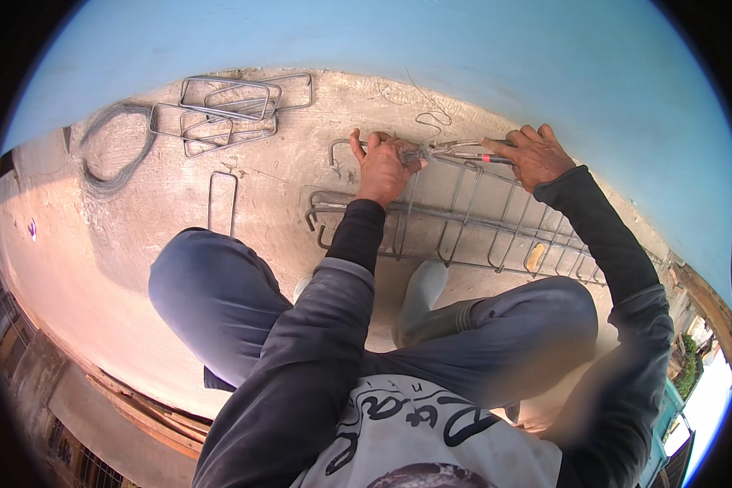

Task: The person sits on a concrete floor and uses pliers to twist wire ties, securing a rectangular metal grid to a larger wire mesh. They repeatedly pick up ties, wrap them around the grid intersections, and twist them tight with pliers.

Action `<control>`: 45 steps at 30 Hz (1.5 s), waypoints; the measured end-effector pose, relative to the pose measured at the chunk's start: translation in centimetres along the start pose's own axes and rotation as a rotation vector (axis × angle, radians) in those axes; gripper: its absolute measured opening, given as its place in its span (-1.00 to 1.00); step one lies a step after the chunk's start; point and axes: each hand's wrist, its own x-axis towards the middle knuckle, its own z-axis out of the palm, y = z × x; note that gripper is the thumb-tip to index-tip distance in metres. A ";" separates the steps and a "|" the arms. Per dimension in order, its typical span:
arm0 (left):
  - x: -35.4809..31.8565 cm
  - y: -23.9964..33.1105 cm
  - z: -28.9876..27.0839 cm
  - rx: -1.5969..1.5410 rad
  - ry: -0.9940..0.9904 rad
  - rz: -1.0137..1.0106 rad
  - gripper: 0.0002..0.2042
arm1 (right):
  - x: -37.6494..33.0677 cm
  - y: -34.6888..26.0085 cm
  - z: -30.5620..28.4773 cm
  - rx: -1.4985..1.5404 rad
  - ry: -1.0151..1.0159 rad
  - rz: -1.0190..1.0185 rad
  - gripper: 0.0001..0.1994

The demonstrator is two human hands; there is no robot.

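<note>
A long cage of steel reinforcing bars [455, 215] and bent rectangular stirrups lies on the concrete, stretching away to the right. My left hand [385, 167] is closed around the far bar near its hooked end, with one finger raised. In my right hand [538, 157] are the handles of a pair of pincers [464, 152], one handle showing red and black. The pincers' jaws reach left to the bar, right beside my left thumb and fingertips. Any tie wire between the jaws is too small to make out.
Several loose stirrups [228, 107] lie in a pile at the far left, beside a coil of thin wire [98, 175]. A single stirrup [222, 195] rests near my left knee. A blue wall [366, 37] runs along the far side. Thin wire scraps [433, 119] lie beside it.
</note>
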 end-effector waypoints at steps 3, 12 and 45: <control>0.0 0.4 -0.3 0.000 -0.020 -0.008 -0.61 | 0.6 -0.5 -1.3 -0.089 -0.008 -0.028 -0.31; -0.4 0.2 -0.5 -0.008 0.030 0.038 -0.57 | 0.7 -1.6 -0.9 -0.312 0.392 -0.091 -0.39; -0.6 0.2 -1.2 -0.033 -0.031 -0.028 -0.66 | 3.1 -2.9 -4.4 0.090 -0.133 0.132 -0.76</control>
